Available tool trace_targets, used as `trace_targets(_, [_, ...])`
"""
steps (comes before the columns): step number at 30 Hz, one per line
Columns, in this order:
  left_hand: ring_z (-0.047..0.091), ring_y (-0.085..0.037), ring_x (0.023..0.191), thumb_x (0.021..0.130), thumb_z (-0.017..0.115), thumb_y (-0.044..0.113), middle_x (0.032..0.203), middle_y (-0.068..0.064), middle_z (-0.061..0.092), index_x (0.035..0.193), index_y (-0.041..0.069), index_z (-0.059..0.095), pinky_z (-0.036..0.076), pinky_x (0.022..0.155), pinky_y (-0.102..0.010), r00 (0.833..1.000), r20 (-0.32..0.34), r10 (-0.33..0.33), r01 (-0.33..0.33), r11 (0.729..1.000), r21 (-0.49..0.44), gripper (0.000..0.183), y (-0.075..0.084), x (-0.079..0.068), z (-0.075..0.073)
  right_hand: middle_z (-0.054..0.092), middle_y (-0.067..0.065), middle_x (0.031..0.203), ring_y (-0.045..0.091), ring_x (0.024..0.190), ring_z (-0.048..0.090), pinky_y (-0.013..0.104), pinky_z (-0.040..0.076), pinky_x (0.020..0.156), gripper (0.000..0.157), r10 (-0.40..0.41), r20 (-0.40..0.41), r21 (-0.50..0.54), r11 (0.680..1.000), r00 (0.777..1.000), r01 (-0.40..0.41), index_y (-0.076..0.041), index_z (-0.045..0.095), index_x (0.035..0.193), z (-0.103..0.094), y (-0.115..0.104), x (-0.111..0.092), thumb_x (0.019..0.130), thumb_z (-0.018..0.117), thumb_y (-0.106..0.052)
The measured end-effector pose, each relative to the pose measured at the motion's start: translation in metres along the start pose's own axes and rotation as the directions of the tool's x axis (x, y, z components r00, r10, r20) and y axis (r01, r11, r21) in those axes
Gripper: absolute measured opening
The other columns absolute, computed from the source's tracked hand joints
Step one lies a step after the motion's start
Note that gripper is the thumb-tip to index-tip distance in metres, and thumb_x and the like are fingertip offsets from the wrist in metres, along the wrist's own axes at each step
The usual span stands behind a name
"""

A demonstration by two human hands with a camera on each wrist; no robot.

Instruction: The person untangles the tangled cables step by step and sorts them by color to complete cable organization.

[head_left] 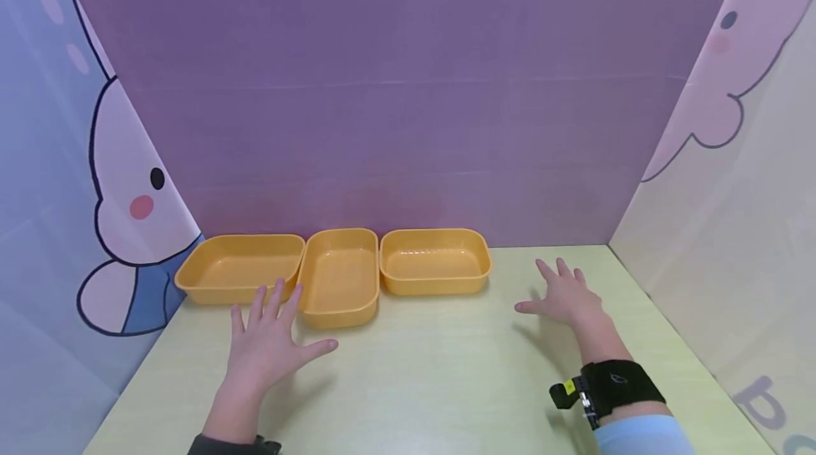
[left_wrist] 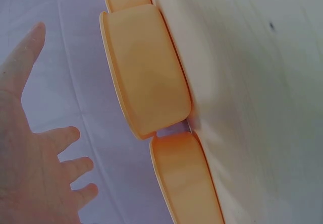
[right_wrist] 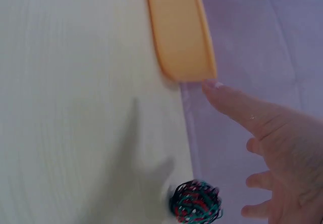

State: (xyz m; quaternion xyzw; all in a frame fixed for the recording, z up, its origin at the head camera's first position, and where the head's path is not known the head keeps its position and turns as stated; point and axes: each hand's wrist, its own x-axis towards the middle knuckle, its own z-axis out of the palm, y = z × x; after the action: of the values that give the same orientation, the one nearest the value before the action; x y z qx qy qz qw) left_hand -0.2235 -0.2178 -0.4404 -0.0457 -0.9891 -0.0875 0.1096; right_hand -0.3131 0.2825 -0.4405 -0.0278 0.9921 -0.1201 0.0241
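My left hand [head_left: 264,352] hovers over the table with its fingers spread and holds nothing. In the head view its fingertips overlap the near rim of the left yellow tray [head_left: 217,292], close to the middle yellow tray [head_left: 340,278]. Further right, my right hand [head_left: 564,297] also has its fingers spread over the table, to the right of the right yellow tray [head_left: 435,288]. A tangled ball of dark, red and green strands [right_wrist: 196,202] lies near the back edge of the table in the right wrist view. The head view does not show this ball.
The three trays stand side by side along the back of the pale table [head_left: 440,377]. A purple cloth wall [head_left: 408,93] rises behind them. Printed panels flank the table: a blue one [head_left: 38,157] on the left and a whitish one [head_left: 733,249] on the right.
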Motion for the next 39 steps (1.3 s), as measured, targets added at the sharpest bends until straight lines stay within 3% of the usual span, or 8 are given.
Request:
trace_targets(10, [-0.007, -0.041, 0.137, 0.062, 0.038, 0.096, 0.155, -0.02, 0.011, 0.152, 0.014, 0.021, -0.02, 0.1, -0.065, 1.0, -0.006, 0.006, -0.006, 1.0, -0.002, 0.123, 0.001, -0.002, 0.002, 0.009, 0.04, 0.145, 0.064, 0.122, 0.011, 0.076, 0.023, 0.092, 0.107, 0.033, 0.085, 0.06, 0.997, 0.996, -0.038, -0.001, 0.019, 0.149, 0.01, 0.026, 0.012, 0.074, 0.077, -0.051])
trace_targets(18, [-0.004, -0.042, 0.137, 0.063, 0.044, 0.093, 0.155, -0.02, 0.013, 0.152, 0.014, 0.023, -0.018, 0.101, -0.066, 1.0, -0.009, 0.011, -0.011, 1.0, -0.009, 0.121, 0.001, -0.004, 0.003, 0.016, 0.042, 0.142, 0.057, 0.126, 0.019, 0.068, 0.027, 0.098, 0.094, 0.021, 0.06, 0.108, 0.994, 0.998, -0.028, 0.006, 0.021, 0.146, 0.022, 0.037, 0.018, 0.079, 0.076, -0.031])
trace_targets(27, [-0.005, -0.04, 0.137, 0.062, 0.04, 0.095, 0.155, -0.02, 0.013, 0.152, 0.014, 0.024, -0.017, 0.101, -0.066, 1.0, -0.005, 0.006, -0.006, 1.0, -0.009, 0.123, 0.003, -0.004, 0.003, 0.043, 0.038, 0.129, 0.052, 0.116, 0.039, 0.061, 0.038, 0.094, 0.069, -0.016, -0.01, 0.025, 1.0, 1.0, 0.016, 0.009, 0.039, 0.137, 0.029, 0.041, 0.028, 0.082, 0.071, -0.017])
trace_targets(31, [-0.007, -0.04, 0.138, 0.062, 0.039, 0.096, 0.155, -0.019, 0.012, 0.152, 0.014, 0.023, -0.018, 0.101, -0.065, 1.0, -0.006, 0.007, -0.007, 1.0, -0.003, 0.123, 0.003, -0.003, 0.003, 0.048, 0.035, 0.125, 0.051, 0.112, 0.044, 0.059, 0.041, 0.091, 0.062, -0.014, -0.02, 0.006, 1.0, 1.0, 0.014, 0.009, 0.045, 0.133, 0.029, 0.042, 0.029, 0.08, 0.072, -0.012])
trace_targets(39, [-0.007, -0.04, 0.138, 0.061, 0.039, 0.096, 0.155, -0.02, 0.012, 0.152, 0.014, 0.023, -0.017, 0.101, -0.066, 1.0, -0.013, 0.011, -0.011, 1.0, 0.0, 0.123, 0.004, -0.002, 0.002, 0.049, 0.035, 0.124, 0.049, 0.109, 0.046, 0.059, 0.043, 0.089, 0.064, 0.008, -0.071, 0.12, 0.993, 0.997, 0.001, 0.004, 0.047, 0.134, 0.026, 0.039, 0.029, 0.079, 0.074, -0.014])
